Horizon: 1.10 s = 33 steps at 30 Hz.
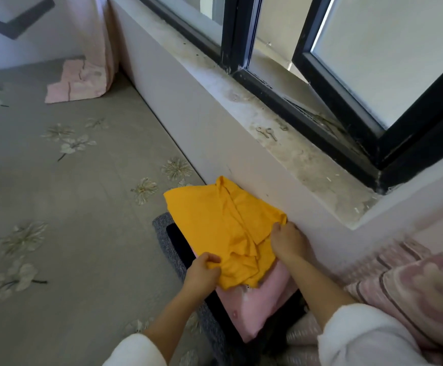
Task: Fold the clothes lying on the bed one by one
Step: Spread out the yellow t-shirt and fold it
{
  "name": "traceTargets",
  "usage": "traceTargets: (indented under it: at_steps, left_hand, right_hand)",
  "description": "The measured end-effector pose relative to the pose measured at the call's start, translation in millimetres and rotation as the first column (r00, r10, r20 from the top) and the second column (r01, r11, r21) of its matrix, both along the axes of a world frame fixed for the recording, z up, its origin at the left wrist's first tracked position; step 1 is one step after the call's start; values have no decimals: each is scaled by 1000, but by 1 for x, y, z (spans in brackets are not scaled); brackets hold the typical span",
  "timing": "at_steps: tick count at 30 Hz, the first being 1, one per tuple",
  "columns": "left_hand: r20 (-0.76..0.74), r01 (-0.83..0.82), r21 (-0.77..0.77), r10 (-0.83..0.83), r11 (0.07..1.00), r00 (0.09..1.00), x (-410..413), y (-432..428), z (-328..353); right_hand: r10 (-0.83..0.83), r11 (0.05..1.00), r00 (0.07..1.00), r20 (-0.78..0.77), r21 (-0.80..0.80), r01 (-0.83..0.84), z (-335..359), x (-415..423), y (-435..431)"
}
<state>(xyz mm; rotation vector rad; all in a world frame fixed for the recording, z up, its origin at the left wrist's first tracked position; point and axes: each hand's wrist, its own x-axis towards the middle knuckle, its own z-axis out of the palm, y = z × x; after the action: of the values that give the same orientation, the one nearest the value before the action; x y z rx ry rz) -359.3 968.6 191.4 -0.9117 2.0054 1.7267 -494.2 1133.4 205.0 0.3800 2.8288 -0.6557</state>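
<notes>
Head view. I read no text, label, brand, number or sign anywhere in this frame. The only candidate is a few small dark marks on a pale patch of the pink garment (265, 294), just under the near edge of the yellow garment (210, 220). They are too small and blurred for me to tell whether they are lettering.

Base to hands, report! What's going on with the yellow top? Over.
Left hand grips near edge of yellow top; right hand pinches its corner by the wall. Top folded, lying on pink garment. Nothing blocking.
</notes>
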Motion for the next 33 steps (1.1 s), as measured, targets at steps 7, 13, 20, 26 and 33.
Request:
traceTargets:
  at_steps: [7, 13, 20, 26, 33]
  left_hand:
    - [-12, -7, 64, 8, 998, 1000, 5, -5, -4]
    - [23, 111, 68, -113, 991, 993, 10, -12, 1]
    - [48, 178, 105, -184, 978, 982, 11, -14, -1]
    - [46, 162, 112, -168, 980, 985, 9, -8, -5]
    - [42, 197, 194, -209, 961, 977, 8, -17, 7]
  right_hand:
    - [595, 803, 786, -168, 169, -572, -10, 42, -32]
    - [690, 608, 722, 54, 498, -618, -14, 28, -35]
    - [314, 880, 945, -96, 404, -251, -11, 19, -1]
    - [-100, 988, 989, 111, -106, 112, -23, 21, -27]
    - [-252, 827, 959, 130, -485, 283, -16, 9, 1]
